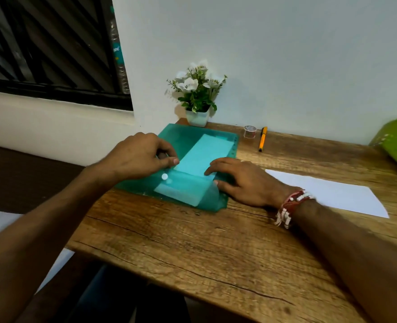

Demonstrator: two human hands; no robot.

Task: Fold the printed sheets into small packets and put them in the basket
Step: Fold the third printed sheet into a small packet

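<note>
A translucent green plastic folder (pixel 181 141) lies at the desk's far left with a pale sheet (pixel 204 152) showing inside it. Its flap (pixel 188 190) with a white snap button (pixel 164 176) is folded over near the front. My left hand (pixel 141 155) pinches at the flap's edge beside the button. My right hand (pixel 246 180) rests flat with fingers spread on the folder's right side, thumb at the flap. A white paper sheet (pixel 328 192) lies flat on the desk to the right. The green basket (pixel 395 143) sits at the far right edge, partly cut off.
A small white pot of artificial flowers (pixel 197 94) stands against the wall behind the folder. A small tape roll (pixel 250 131) and a yellow pen (pixel 263 138) lie beside it. The wooden desk (pixel 193 248) extends toward me; its left edge runs below the folder.
</note>
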